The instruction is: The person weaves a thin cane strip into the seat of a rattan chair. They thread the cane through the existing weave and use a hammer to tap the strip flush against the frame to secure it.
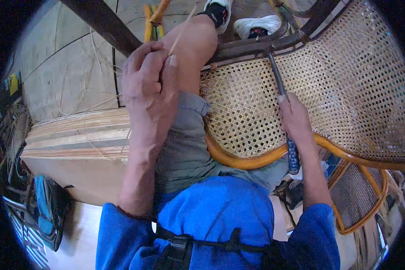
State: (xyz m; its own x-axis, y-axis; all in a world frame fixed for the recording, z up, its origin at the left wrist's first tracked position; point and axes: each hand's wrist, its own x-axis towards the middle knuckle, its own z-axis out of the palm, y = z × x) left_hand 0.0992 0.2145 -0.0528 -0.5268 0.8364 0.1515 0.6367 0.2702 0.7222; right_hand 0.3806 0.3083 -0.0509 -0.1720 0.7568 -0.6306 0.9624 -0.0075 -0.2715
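Observation:
My left hand (150, 85) is closed, pinching a thin pale cane strip (182, 30) between thumb and fingers above my bare knee. The strip points up and away. My right hand (295, 118) grips a long dark metal tool (276, 74) with a blue-and-black patterned handle. Its far tip meets a dark brown rail (240, 48) at the edge of a woven cane panel (247, 112). What kind of tool it is I cannot make out. An orange-brown bent rattan rim (238, 160) borders the panel's near edge, close to my lap.
Left of my leg lies a stack of plywood boards (76, 135), with loose cane strands (94, 51) beyond. A teal and black bag (47, 211) stands at lower left. A smaller rattan-framed woven piece (360, 198) leans at lower right. A dark pole (104, 24) slants across the upper left.

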